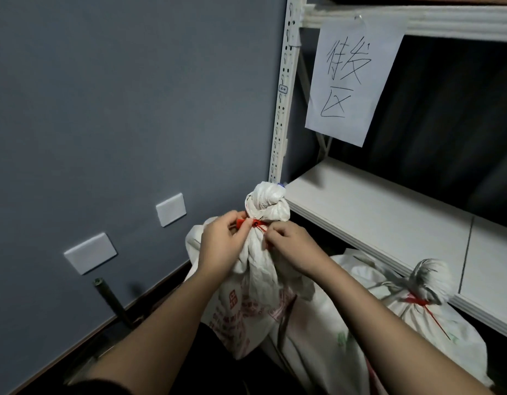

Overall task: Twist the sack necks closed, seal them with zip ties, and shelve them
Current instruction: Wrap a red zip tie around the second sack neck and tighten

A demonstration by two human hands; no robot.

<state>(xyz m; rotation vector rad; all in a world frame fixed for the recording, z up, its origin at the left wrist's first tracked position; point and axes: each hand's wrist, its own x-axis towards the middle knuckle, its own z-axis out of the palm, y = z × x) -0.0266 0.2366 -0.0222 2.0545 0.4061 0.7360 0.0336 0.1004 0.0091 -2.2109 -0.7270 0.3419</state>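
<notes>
Holding the twisted neck of the white sack [255,269] between both hands, you have your left hand [218,246] wrapped round the gathered cloth just under the red zip tie [253,223], its fingers curled on the neck and the thumb up against the tie's red head. Your right hand [292,249] sits on the other side of the neck, fingertips pinched together on the thin red tail of the tie. The tie circles the neck below the bunched topknot, and the sack stands upright on the floor in front of you, red print showing on its lower side.

Just to the right, a second sack [434,320] leans under the shelf, its neck already cinched with a red tie [417,302]. Beyond your hands, the white shelf board [375,212] runs off to the right, carried by a perforated upright [283,89]. A paper sign [352,78] with handwritten characters hangs from the beam above. On the grey wall [132,95] to the left sit two blank cover plates [171,209].
</notes>
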